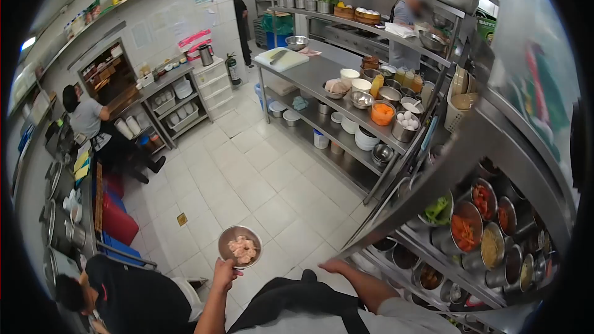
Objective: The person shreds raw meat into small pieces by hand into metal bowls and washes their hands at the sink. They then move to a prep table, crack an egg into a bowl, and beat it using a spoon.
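My left hand (225, 274) is closed on the near rim of a round metal bowl (224, 235), held out over the tiled floor. Pale pink pieces (242, 250) that look like raw meat lie in the bowl. To the right, my right hand (332, 265) hangs low beside the metal shelf rack (387, 235); its fingers are too small and unclear to read. Metal containers of cut vegetables stand on that rack, among them orange strips (466, 233) and green leaves (438, 210).
A steel worktable (328, 68) holds a cutting board (281, 60), bowls and eggs. One person (124, 297) is close at lower left, another (86, 114) by the left counter. Others stand behind the worktable and in the back passage. A red bin (117, 219) stands at left.
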Motion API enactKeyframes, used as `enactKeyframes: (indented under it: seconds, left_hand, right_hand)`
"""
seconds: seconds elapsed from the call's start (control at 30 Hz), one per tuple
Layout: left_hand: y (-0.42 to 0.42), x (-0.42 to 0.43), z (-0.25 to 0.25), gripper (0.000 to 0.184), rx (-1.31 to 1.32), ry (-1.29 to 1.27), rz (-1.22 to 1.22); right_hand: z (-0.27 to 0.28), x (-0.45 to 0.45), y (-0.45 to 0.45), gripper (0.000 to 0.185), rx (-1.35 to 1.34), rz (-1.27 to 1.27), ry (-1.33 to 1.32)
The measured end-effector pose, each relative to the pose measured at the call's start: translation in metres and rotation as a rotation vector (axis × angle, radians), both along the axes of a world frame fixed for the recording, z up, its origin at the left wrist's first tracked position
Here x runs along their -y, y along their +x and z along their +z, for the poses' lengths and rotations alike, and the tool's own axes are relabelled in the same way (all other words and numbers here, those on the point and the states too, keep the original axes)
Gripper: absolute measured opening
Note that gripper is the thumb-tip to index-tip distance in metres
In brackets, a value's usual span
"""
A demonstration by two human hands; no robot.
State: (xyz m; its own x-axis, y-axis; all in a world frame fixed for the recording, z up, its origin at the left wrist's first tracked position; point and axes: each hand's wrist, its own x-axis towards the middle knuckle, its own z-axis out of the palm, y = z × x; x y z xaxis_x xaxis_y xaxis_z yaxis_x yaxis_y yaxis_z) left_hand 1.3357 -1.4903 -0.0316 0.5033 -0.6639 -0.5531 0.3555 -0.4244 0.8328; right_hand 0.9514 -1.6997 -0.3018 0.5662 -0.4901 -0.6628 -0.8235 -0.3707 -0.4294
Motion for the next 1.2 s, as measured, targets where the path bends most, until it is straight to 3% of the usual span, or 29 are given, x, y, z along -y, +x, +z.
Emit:
enactKeyframes:
  seconds: [0.03,0.07,0.1,0.13,0.17,0.27,0.37,0.43,0.47,0.5,0.57,0.63,0.67,0.77,0.87,1.0,1.13,1.2]
  left_hand:
    - [0.014,0.007,-0.003,0.034,-0.004,-0.001,0.042]
    - [0.025,0.011,-0.008,0.033,-0.010,0.002,0.085]
    - [0.036,0.012,-0.013,0.033,-0.037,0.018,0.127]
    - [0.047,0.017,-0.016,0.033,-0.063,0.028,0.170]
    - [0.061,0.024,-0.023,0.033,-0.085,0.033,0.216]
    - [0.108,0.039,-0.058,0.035,-0.155,0.145,0.347]
    - [0.162,0.074,-0.088,0.040,-0.248,0.185,0.412]
    - [0.204,0.111,-0.101,0.045,-0.283,0.205,0.422]
    - [0.224,0.147,-0.107,0.046,-0.238,0.175,0.424]
    - [0.242,0.180,-0.107,0.046,-0.193,0.156,0.432]
    - [0.275,0.239,-0.084,0.047,-0.121,0.101,0.412]
    - [0.306,0.321,-0.045,0.048,-0.079,-0.002,0.352]
    - [0.323,0.358,-0.038,0.046,-0.066,-0.061,0.303]
    - [0.362,0.466,-0.006,0.041,-0.013,-0.129,0.163]
    - [0.374,0.571,0.023,0.039,0.030,-0.161,0.000]
    - [0.359,0.704,0.042,0.041,0.012,-0.186,-0.187]
    - [0.323,0.825,0.034,0.040,0.040,-0.155,-0.348]
    - [0.300,0.874,0.039,0.037,0.009,-0.119,-0.456]
  right_hand:
    - [0.058,0.033,0.047,0.072,0.138,0.121,-0.008]
    - [0.042,0.064,0.091,0.065,0.161,0.131,-0.106]
    - [0.112,0.083,0.122,0.060,0.258,0.009,-0.122]
    - [0.140,0.100,0.152,0.058,0.347,-0.134,-0.108]
    - [0.157,0.120,0.173,0.056,0.438,-0.274,-0.099]
    - [0.189,0.184,0.212,0.058,0.449,-0.349,-0.028]
    - [0.019,0.258,0.201,0.058,0.431,-0.173,-0.240]
    - [0.023,0.273,0.161,0.059,0.209,-0.334,-0.145]
    - [-0.046,0.286,0.127,0.060,0.042,-0.189,-0.219]
    - [-0.082,0.287,0.092,0.060,-0.121,-0.121,-0.236]
    - [0.008,0.261,0.067,0.052,-0.266,-0.781,0.057]
    - [0.025,0.256,0.056,0.046,-0.227,-0.852,0.137]
    - [0.042,0.249,0.057,0.044,-0.223,-1.079,0.229]
    - [0.066,0.245,0.069,0.039,-0.012,-1.430,0.421]
    - [0.076,0.265,0.103,0.038,-0.044,-1.560,0.490]
    - [0.067,0.319,0.138,0.042,-0.095,-1.521,0.556]
    - [0.091,0.433,0.161,0.048,-0.207,-1.212,0.571]
    - [0.079,0.493,0.161,0.053,-0.062,-0.877,0.551]
